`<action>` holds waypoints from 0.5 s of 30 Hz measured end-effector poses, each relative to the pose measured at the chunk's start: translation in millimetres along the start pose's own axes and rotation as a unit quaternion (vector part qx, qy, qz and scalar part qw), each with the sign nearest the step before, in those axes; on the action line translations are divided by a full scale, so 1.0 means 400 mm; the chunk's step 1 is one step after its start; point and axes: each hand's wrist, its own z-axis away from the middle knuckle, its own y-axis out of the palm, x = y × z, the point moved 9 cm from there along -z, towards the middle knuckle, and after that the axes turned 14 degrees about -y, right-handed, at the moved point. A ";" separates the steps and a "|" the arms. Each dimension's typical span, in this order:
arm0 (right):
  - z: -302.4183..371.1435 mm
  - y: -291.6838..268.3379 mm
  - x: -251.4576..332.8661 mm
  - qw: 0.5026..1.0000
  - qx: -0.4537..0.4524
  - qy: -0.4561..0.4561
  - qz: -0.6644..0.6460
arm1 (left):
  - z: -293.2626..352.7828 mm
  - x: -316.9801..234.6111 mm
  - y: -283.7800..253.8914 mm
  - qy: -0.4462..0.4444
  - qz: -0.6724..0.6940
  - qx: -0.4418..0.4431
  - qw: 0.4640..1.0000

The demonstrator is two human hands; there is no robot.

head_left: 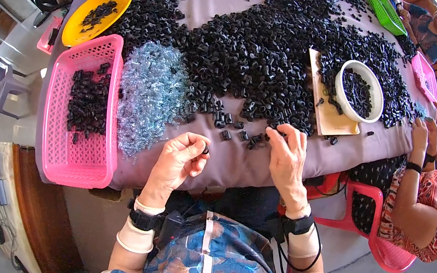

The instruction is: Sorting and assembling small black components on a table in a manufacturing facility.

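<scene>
My left hand [183, 156] is closed, with a small black plastic part [205, 149] pinched between thumb and fingers, above the table's near edge. At the near edge of the heap, my right hand [288, 159] has its fingertips closed around another small black part [267, 137]. A few loose black parts [226, 135] lie on the cloth between the two hands. The wide heap of black parts [243, 65] spreads beyond them. Left of it lies a pile of small clear-bluish springs [151, 95].
A pink basket [73, 166] holding black parts stands at the left, below a yellow plate [73, 29]. On the right, a white bowl [379, 94] of black parts sits by a tan board [317, 104]. Green [386, 11] and pink baskets [426, 78] stand farther away. Other people sit around the table.
</scene>
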 end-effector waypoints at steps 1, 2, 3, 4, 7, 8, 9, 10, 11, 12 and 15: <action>-0.003 0.004 -0.015 1.000 -0.004 0.003 -0.001 | 0.000 0.002 -0.002 -0.002 0.002 -0.003 1.000; -0.008 0.006 -0.026 1.000 -0.007 0.000 0.000 | 0.001 0.003 -0.004 -0.003 0.005 -0.005 1.000; -0.011 0.009 -0.038 1.000 -0.009 0.007 0.003 | 0.002 0.001 -0.005 -0.001 0.005 -0.006 1.000; -0.015 0.004 -0.048 1.000 -0.012 0.016 0.006 | 0.002 0.002 -0.004 -0.002 0.007 -0.006 1.000; -0.042 0.003 -0.053 0.999 -0.025 0.022 0.011 | 0.001 0.002 -0.001 -0.003 0.007 -0.006 1.000; -0.052 0.002 -0.045 0.999 -0.036 0.020 0.014 | 0.001 0.002 -0.001 -0.004 0.005 -0.007 1.000; -0.056 0.005 -0.036 0.999 -0.036 0.020 0.014 | 0.001 0.003 0.001 -0.004 0.005 -0.006 1.000; -0.063 0.019 -0.020 1.000 -0.021 0.011 0.018 | 0.002 0.002 -0.001 -0.003 0.006 -0.009 1.000; -0.065 0.031 -0.007 1.000 -0.007 0.003 0.022 | 0.003 0.001 -0.003 -0.003 0.006 -0.012 1.000; -0.060 0.037 0.008 1.000 -0.001 -0.005 0.020 | 0.002 0.002 -0.005 -0.003 0.006 -0.013 1.000; -0.049 0.040 0.065 0.999 0.014 -0.038 -0.008 | 0.001 0.004 -0.003 -0.002 0.000 -0.007 1.000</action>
